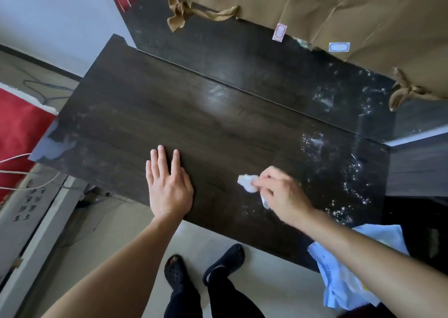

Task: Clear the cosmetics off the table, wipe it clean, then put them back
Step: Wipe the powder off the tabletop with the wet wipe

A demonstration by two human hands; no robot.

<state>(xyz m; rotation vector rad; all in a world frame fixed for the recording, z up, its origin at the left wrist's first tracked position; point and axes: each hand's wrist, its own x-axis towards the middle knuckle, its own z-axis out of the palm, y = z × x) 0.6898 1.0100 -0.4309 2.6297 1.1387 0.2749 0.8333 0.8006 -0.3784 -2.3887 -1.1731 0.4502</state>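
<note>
A dark wood table (169,114) fills the middle of the head view, with no cosmetics on it. My left hand (168,184) lies flat on the tabletop near the front edge, fingers apart, holding nothing. My right hand (278,191) is shut on a crumpled white tissue (248,183) pressed against the table surface. White specks and smears (339,172) cover the right part of the tabletop, to the right of the tissue.
A mirror (254,58) rises behind the table, partly covered with brown paper (351,9). A light blue plastic pack (344,269) lies at the table's front right corner under my right forearm. Cables (24,172) and a red cloth (19,128) are at the left.
</note>
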